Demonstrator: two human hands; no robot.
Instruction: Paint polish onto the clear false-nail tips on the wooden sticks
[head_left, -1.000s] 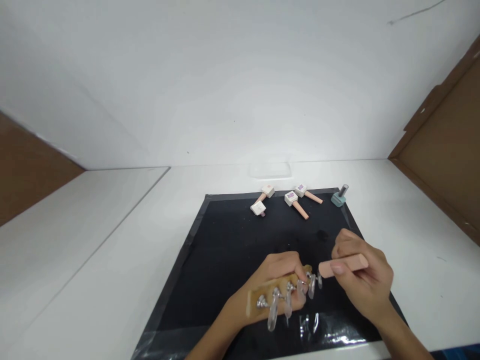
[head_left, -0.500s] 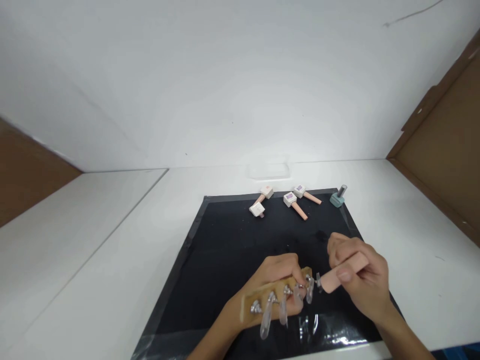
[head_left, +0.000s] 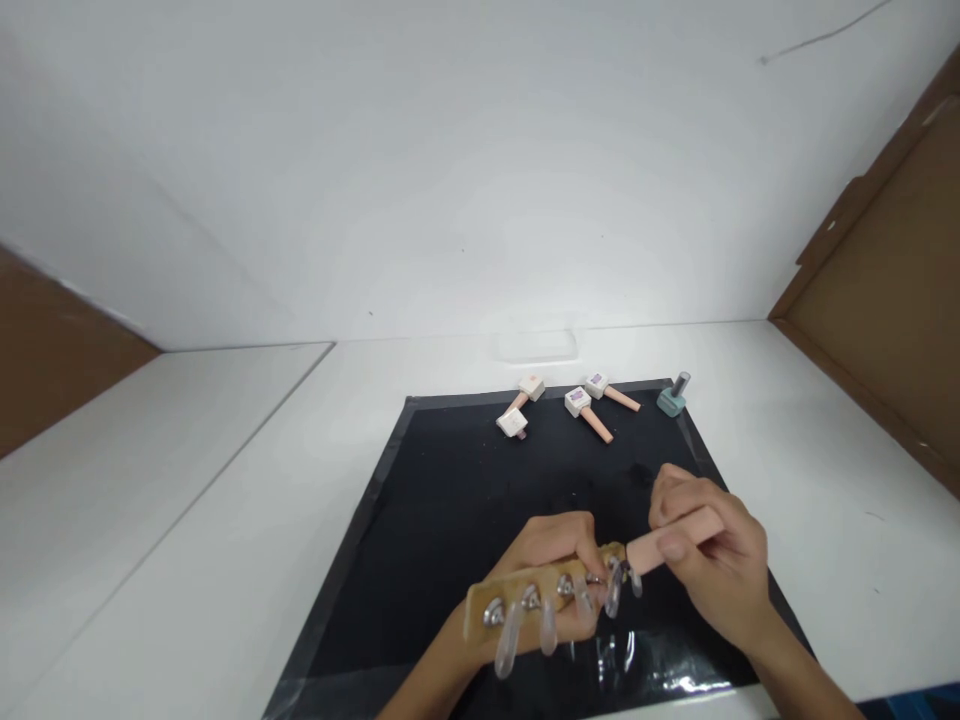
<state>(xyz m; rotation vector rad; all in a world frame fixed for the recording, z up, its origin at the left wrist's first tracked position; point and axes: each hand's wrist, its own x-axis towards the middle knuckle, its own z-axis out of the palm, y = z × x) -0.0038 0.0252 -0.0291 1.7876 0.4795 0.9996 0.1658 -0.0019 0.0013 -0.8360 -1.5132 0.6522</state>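
My left hand (head_left: 559,545) is closed round a tan nail display strip (head_left: 517,592). Clear false nail tips (head_left: 508,640) stick out from its round metal mounts, several in a row. My right hand (head_left: 712,545) pinches a nail polish brush by its pink cap handle (head_left: 667,540). The brush end meets a nail tip (head_left: 615,590) near the strip's right end, and that tip looks darker than the others. The bristles are too small to make out clearly.
A black mat (head_left: 442,500) covers the white table. Along its far edge lie pink-capped white polish bottles (head_left: 577,402), an uncapped white bottle (head_left: 512,424) and a teal bottle (head_left: 671,402). Behind them is a clear tray (head_left: 536,346). Brown cardboard (head_left: 885,270) stands at the right.
My right hand has brought the brush left, from beside the end nail tip onto a tip near the strip's right end. The strip has turned slightly and shifted left in my left hand.
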